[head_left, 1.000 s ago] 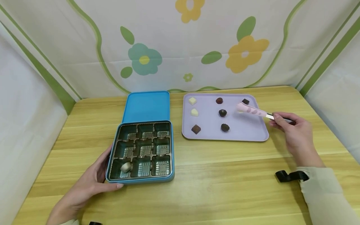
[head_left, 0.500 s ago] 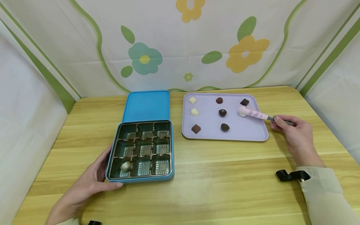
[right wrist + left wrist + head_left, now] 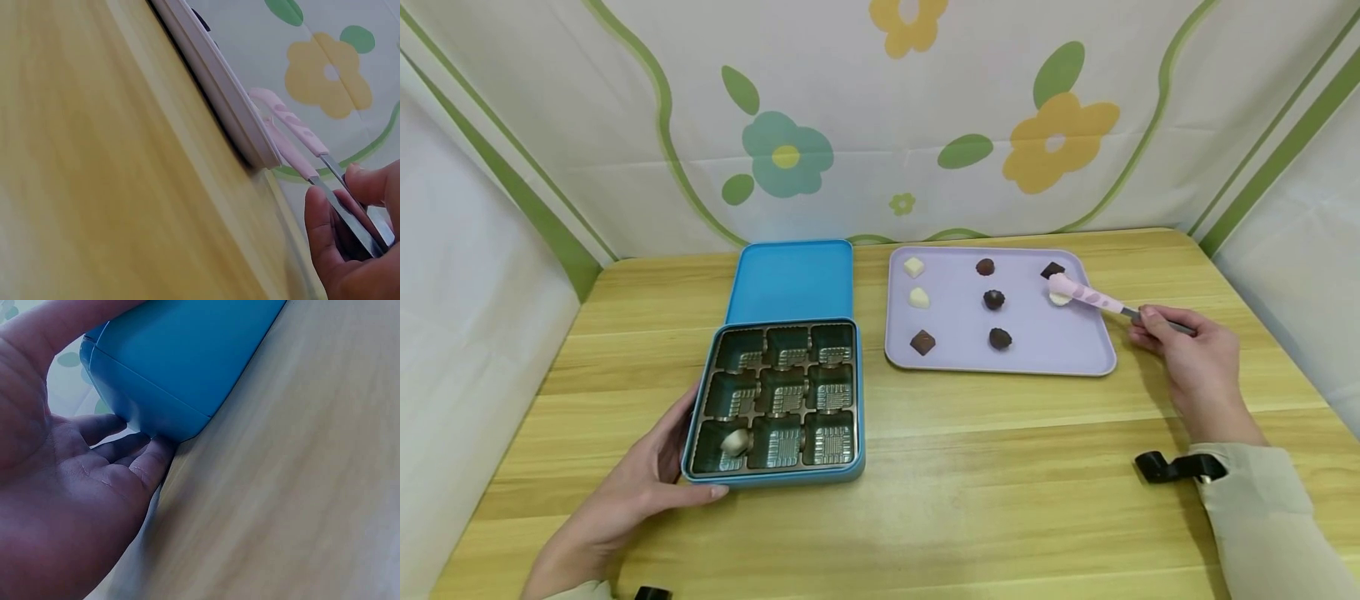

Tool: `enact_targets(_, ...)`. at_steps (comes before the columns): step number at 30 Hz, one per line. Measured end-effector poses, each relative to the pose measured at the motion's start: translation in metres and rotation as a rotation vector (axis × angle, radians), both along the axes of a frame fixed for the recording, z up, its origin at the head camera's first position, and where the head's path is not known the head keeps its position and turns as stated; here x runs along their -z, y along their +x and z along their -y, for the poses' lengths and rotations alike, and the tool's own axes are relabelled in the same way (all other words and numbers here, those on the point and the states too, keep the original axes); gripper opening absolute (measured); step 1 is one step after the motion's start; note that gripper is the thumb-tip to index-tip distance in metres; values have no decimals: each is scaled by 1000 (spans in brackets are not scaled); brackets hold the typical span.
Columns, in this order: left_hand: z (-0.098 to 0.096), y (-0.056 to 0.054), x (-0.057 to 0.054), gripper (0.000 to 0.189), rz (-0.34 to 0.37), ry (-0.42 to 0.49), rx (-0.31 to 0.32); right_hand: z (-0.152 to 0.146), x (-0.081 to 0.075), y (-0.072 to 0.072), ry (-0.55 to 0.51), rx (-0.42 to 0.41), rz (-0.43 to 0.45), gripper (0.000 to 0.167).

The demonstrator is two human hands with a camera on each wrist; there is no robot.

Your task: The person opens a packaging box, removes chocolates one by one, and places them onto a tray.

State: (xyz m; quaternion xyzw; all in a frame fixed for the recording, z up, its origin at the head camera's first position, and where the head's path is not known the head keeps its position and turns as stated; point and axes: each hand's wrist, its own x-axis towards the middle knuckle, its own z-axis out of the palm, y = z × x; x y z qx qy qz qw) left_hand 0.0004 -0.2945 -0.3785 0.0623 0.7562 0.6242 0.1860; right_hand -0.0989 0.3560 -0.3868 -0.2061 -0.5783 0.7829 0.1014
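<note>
My left hand [image 3: 625, 492] grips the near-left corner of a blue tin box [image 3: 850, 473], thumb along its front and fingers against its side. Inside is a dark plastic insert with square compartments; a pale chocolate [image 3: 735, 442] lies in the near-left one. My right hand [image 3: 1198, 367] pinches a pair of metal tongs [image 3: 1093, 298] with pink tips between thumb and fingers. In the right wrist view, the tong arms [image 3: 300, 134] stand somewhat apart. Their tips are right at a white chocolate [image 3: 1060, 298] on the right of the lilac tray [image 3: 955, 360], partly covering it.
Several other chocolates sit on the tray, such as a white one [image 3: 919, 297], a brown square one [image 3: 922, 342] and a dark round one [image 3: 1000, 338]. A dark square one [image 3: 1052, 270] lies just behind the tong tips. The blue lid [image 3: 792, 279] lies behind the box.
The tong tips have shifted a little to the right over the white chocolate, and my right hand has moved slightly right with them. My left hand and the box have stayed in place.
</note>
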Motion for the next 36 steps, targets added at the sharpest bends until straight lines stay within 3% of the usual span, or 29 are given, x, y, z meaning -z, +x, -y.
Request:
enact_targets(8,2,-1,4,126,2,0,-4,4,1,-1,5,-5,12,10)
enact_targets(23,4,-2,5,127,5,-12,-2,3,-1,-2,-50,92,-59,16)
enact_targets(32,0,-2,0,126,20,-58,-11,3,-2,-1,-58,96,-72,15)
enact_targets(36,0,-2,0,125,11,-37,0,5,-6,-1,-57,120,-85,12)
